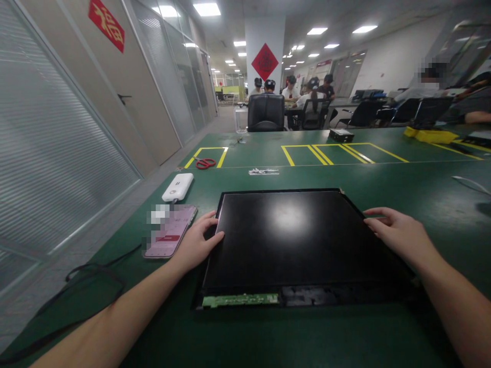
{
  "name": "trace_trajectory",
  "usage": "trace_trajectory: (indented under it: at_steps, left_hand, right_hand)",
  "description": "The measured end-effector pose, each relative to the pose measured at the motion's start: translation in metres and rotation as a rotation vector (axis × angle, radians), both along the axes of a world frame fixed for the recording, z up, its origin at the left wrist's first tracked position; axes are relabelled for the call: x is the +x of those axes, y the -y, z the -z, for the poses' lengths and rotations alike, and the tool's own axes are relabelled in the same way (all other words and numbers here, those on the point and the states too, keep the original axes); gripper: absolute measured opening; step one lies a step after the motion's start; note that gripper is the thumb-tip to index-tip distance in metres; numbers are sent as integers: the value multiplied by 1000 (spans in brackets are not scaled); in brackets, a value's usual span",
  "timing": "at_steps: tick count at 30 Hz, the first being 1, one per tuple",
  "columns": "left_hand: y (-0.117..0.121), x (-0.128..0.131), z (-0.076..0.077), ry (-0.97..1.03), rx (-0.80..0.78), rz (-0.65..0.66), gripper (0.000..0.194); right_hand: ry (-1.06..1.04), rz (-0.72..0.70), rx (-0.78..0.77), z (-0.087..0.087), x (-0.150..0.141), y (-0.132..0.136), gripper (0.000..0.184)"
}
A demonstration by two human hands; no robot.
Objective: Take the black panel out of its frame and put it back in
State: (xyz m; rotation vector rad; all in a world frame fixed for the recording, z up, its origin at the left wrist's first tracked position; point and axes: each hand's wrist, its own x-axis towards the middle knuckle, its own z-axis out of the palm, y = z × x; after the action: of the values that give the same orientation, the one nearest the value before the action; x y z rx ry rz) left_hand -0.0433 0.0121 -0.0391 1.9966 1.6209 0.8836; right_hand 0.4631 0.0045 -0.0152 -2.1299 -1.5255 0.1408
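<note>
A black LCD screen panel lies flat on the green table in front of me, a lamp's glare on its glossy face. Along its near edge runs a green circuit board strip, with a dark strip beside it. My left hand grips the panel's left edge, thumb on top and fingers along the side. At the opposite edge, my right hand holds the upper right side between thumb and fingers. The undersides of the fingertips are hidden.
Left of the panel lie a phone, a white power bank and a black strap. Farther back are red-handled scissors, small white scraps, yellow tape outlines and a black box. Several people sit beyond.
</note>
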Motion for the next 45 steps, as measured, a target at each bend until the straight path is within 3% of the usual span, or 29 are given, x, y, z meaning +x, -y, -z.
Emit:
trace_trajectory:
  at_steps: [6, 14, 19, 22, 26, 29, 32, 38, 45]
  left_hand:
    - [3, 4, -6, -66, 24, -4, 40]
    - [8, 10, -9, -92, 38, -44, 35]
    - [15, 17, -16, -115, 55, -2, 27]
    - [13, 10, -28, -110, 72, -36, 43]
    - [-2, -22, -40, -162, 114, -234, 74]
    - [-15, -48, -42, -251, 112, -333, 96]
    - [-23, -63, -40, -283, 51, -310, 106]
    - [-20, -73, -40, -325, -20, -260, 95]
    - [3, -93, -55, -328, -32, -352, 61]
  right_hand:
    - [-14, 46, -132, -19, -21, 7, 39]
    - [15, 31, -129, -16, -12, 4, 39]
    - [21, 48, -197, -17, -7, 0, 46]
    - [7, 50, -242, -17, -4, -3, 48]
    - [-23, 50, -262, -20, -5, -3, 46]
    - [-44, 72, -241, -22, -8, -3, 44]
    - [-38, 77, -229, -23, -10, -3, 42]
    - [-29, 77, -215, -22, -6, -4, 38]
    - [-39, 111, -251, -12, 6, -8, 44]
